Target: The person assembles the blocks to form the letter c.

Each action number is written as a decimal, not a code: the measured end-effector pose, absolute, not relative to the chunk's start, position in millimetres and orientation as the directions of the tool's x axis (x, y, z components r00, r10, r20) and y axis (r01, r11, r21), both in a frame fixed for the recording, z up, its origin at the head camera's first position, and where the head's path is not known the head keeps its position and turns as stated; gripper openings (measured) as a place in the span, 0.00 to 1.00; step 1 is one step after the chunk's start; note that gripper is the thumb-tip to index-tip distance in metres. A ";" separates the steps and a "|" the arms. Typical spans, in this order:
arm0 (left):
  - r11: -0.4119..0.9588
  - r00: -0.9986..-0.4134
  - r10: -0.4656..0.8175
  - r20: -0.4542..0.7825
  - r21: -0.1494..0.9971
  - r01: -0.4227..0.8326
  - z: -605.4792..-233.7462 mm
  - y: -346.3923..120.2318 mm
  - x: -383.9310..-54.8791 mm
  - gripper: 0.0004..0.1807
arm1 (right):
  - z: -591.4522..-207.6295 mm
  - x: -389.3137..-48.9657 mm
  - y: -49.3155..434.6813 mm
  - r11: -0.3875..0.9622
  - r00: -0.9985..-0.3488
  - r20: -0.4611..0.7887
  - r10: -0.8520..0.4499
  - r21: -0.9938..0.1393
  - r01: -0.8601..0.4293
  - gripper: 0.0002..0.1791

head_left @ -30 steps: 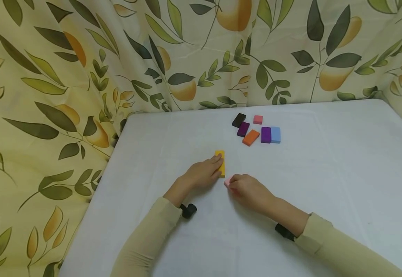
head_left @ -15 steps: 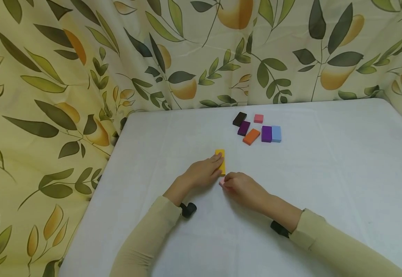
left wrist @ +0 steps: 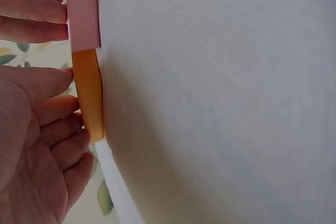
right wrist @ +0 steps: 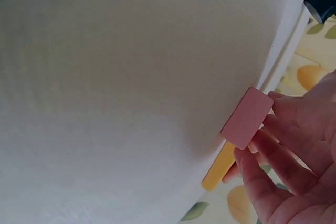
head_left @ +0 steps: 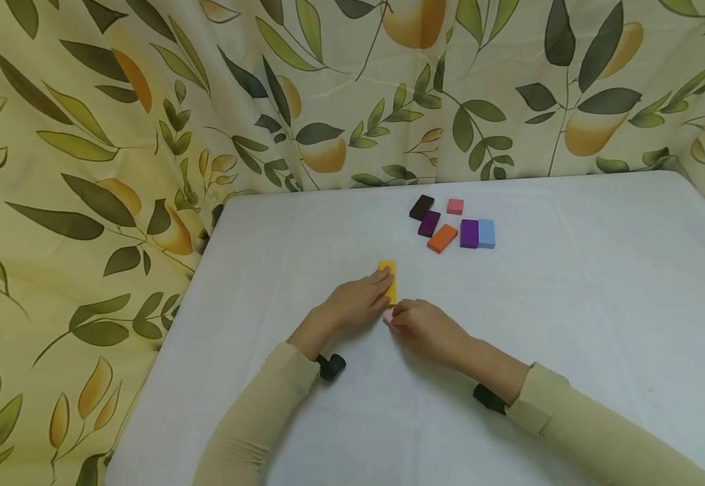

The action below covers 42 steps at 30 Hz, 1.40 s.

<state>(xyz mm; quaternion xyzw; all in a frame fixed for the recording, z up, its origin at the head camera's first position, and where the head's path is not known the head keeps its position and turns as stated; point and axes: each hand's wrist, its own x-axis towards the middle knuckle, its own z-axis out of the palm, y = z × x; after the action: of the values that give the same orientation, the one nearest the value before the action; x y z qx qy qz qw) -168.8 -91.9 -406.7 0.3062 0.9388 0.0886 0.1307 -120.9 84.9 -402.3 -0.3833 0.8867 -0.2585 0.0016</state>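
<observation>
In the head view my left hand (head_left: 355,300) rests on a yellow block (head_left: 392,291), with its fingertips across the top and the thumb by the near end. The left wrist view shows the yellow block (left wrist: 89,95) flat on the white surface, those fingers along its upper side. My right hand (head_left: 431,332) pinches a pink block (right wrist: 248,119) between thumb and fingers. The pink block (left wrist: 84,17) stands end to end with the yellow one, at its near end. In the head view the right fingers cover most of the pink block.
Beyond the hands lie a black block (head_left: 422,207), a dark purple block (head_left: 429,223), an orange block (head_left: 443,238) and a small pink-red block (head_left: 455,206). A violet block (head_left: 469,233) sits side by side with a light blue block (head_left: 486,233). A patterned curtain (head_left: 383,101) hangs behind the table.
My right hand has shifted left with the pink block, bringing it up to the near end of the yellow block. My left hand stays on the yellow block.
</observation>
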 end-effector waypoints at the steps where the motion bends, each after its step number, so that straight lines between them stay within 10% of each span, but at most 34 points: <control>1: 0.798 -0.778 0.597 -0.195 0.248 0.550 -406.4 -91.8 -168.8 0.28 | -402.4 -121.1 85.0 0.572 -0.705 0.195 -0.682 -0.459 -0.680 0.06; 30: 0.797 -0.779 0.597 -0.193 0.259 0.546 -408.2 -92.5 -170.5 0.28 | -395.1 -123.8 84.7 0.598 -0.719 0.136 -0.681 -0.463 -0.654 0.06; 42: 0.794 -0.776 0.601 -0.191 0.257 0.552 -408.3 -91.3 -171.2 0.28 | -365.9 -147.4 101.0 0.682 -0.829 0.018 -0.559 -0.559 -0.472 0.15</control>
<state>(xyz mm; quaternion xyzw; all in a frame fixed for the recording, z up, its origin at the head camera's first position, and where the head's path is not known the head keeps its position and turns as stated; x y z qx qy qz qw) -171.2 -91.3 -408.3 0.3073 0.9377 0.0934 0.1325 -147.4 101.0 -365.9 -0.2822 0.9137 -0.2819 0.0774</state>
